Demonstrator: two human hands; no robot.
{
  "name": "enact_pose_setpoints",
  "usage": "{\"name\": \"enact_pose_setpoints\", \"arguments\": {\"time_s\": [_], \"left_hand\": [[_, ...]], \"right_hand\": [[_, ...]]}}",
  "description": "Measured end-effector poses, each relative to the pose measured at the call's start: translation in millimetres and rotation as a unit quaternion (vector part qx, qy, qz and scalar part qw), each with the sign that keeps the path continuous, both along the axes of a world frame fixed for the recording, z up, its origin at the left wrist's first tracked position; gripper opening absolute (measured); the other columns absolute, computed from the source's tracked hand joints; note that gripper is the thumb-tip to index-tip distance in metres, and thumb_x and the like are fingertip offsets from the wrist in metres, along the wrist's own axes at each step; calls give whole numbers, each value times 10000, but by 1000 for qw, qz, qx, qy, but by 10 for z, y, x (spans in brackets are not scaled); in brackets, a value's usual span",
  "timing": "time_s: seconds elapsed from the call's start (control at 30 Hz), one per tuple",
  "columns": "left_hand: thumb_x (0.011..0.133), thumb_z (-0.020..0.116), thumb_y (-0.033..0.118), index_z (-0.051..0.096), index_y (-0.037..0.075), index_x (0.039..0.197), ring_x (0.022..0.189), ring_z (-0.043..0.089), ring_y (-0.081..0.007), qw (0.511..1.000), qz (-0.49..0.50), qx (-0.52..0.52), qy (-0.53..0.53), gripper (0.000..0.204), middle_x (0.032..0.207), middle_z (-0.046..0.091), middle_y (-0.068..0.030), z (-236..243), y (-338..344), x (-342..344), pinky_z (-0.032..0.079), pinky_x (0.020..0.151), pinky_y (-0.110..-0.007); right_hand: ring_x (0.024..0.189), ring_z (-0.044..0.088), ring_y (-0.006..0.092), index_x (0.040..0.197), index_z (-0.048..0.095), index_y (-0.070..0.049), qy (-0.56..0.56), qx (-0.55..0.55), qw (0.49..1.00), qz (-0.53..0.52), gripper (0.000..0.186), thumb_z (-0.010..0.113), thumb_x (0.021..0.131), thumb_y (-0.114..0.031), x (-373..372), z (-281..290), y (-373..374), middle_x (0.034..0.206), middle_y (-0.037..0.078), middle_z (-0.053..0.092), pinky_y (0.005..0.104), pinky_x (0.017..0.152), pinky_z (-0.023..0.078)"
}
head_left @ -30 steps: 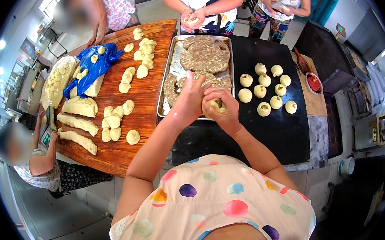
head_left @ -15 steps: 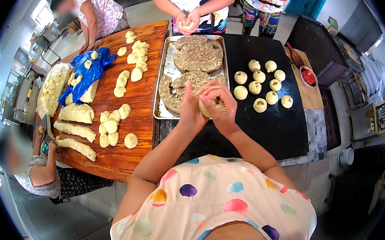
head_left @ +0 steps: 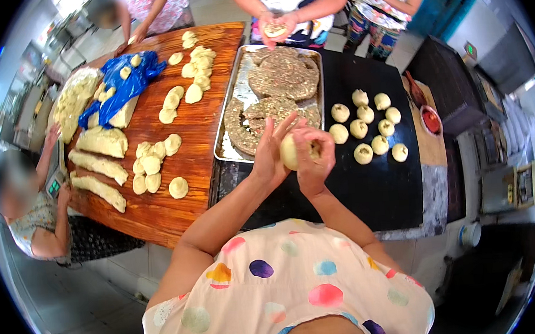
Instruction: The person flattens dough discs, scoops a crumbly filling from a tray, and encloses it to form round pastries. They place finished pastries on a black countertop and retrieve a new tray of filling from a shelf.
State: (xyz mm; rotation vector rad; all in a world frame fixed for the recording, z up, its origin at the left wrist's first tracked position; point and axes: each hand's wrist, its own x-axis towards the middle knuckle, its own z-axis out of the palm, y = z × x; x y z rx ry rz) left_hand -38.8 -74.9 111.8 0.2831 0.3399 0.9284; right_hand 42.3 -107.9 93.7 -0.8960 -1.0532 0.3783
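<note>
Between my two hands, just past the near edge of the metal tray [head_left: 244, 86], is a round pale stuffed dough ball [head_left: 288, 152]. My left hand [head_left: 269, 157] cups its left side with the fingers pointing forward. My right hand [head_left: 317, 163] curls over its right side, fingers bent against the dough and partly hiding it. A mass of brownish, speckled filling [head_left: 283, 79] lies in the tray beyond my hands. To the right, several closed round buns [head_left: 358, 128] with pinched tops sit on the black sheet [head_left: 384, 190].
The wooden table [head_left: 200, 131] at left bears dough discs [head_left: 178, 187], long dough strips [head_left: 99, 194] and a blue plastic sheet [head_left: 126, 84]. Across stands a person holding filled dough [head_left: 274, 30]; other people stand around. A red-filled bowl [head_left: 430, 120] sits at far right.
The dough ball has turned and shows more between my hands, and my right fingers have shifted lower around it. The view has moved slightly. At left, a person's hand has reached toward the dough.
</note>
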Motion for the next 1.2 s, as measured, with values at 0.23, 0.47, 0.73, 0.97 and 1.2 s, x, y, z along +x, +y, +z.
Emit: {"name": "enact_pose_setpoints", "arguments": {"time_s": [0.23,0.47,0.73,0.97,1.2], "left_hand": [[1010,440,362,568,56,1085,938,635,-186,997,49,-35,49,340,1013,625,-98,-312,-132,74,538,847,-320],[1019,417,335,553,55,1099,991,623,-195,996,-27,-50,63,322,1050,616,-100,-82,-40,-4,530,867,-346],[998,361,515,506,1,1251,1077,607,-230,995,-75,-17,58,590,1166,607,-150,-161,209,200,497,968,-373],[1014,340,469,515,26,1231,1026,635,-244,981,-112,-8,158,523,1152,621,-135,-507,448,357,519,928,-369],[950,249,671,497,11,1273,1048,634,-300,925,-334,18,178,776,1168,618,-189,-279,731,757,523,913,-409]], "right_hand": [[977,609,232,1023,592,9,-181,-30,981,-68,174,651,885,-79,-21,-169,-34,1018,109,621,386,905,460],[986,635,275,959,636,-31,-92,-50,991,80,224,727,831,-191,140,190,-52,975,111,674,424,1016,421],[1005,653,234,1039,631,6,-133,-43,990,17,154,542,955,-88,229,198,27,994,113,706,423,1037,404],[1219,541,365,1373,426,50,-185,-97,978,-7,526,589,941,-200,397,-133,192,1245,245,595,428,1045,380],[1226,526,401,1241,555,42,-373,-58,926,26,520,712,840,-248,942,64,248,1312,244,541,457,1046,387]]}}
